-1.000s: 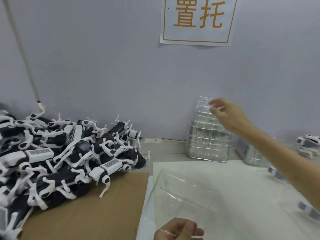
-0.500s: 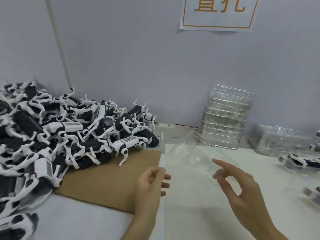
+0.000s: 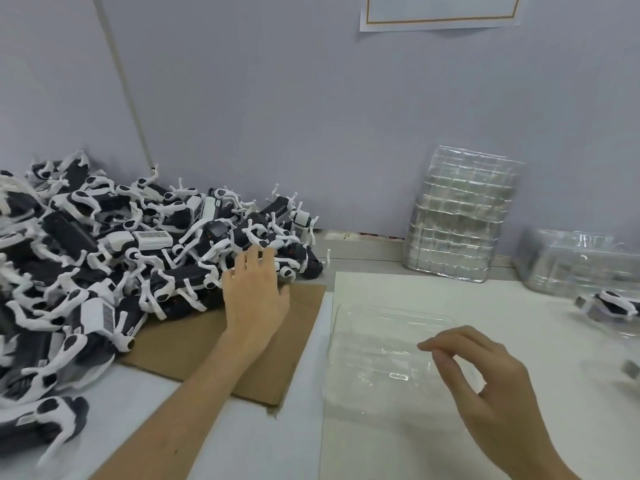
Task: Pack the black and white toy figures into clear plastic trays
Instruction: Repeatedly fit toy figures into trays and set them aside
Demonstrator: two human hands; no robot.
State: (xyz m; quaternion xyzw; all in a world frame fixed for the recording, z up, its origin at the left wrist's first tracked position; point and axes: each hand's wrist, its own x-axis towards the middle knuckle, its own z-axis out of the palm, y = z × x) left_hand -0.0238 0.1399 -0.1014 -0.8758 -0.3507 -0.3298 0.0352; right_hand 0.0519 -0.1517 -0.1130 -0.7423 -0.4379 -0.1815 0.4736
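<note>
A big heap of black and white toy figures point(image 3: 114, 258) covers the left of the table and part of a brown cardboard sheet point(image 3: 214, 344). My left hand point(image 3: 254, 292) reaches to the heap's right edge with fingers spread, its fingertips touching the nearest figures. A clear plastic tray point(image 3: 381, 344) lies flat on the white surface at centre right. My right hand point(image 3: 485, 379) hovers over the tray's right part, fingers loosely curled, holding nothing.
A tall stack of clear trays point(image 3: 457, 216) leans on the back wall. Another clear tray pile point(image 3: 575, 265) sits at the far right, with a packed figure point(image 3: 613, 303) in front of it. A paper sign point(image 3: 440, 12) hangs on the wall.
The clear tray has been laid flat on the white surface. My left hand has moved left and forward onto the figure heap. The right hand has let go of the tray.
</note>
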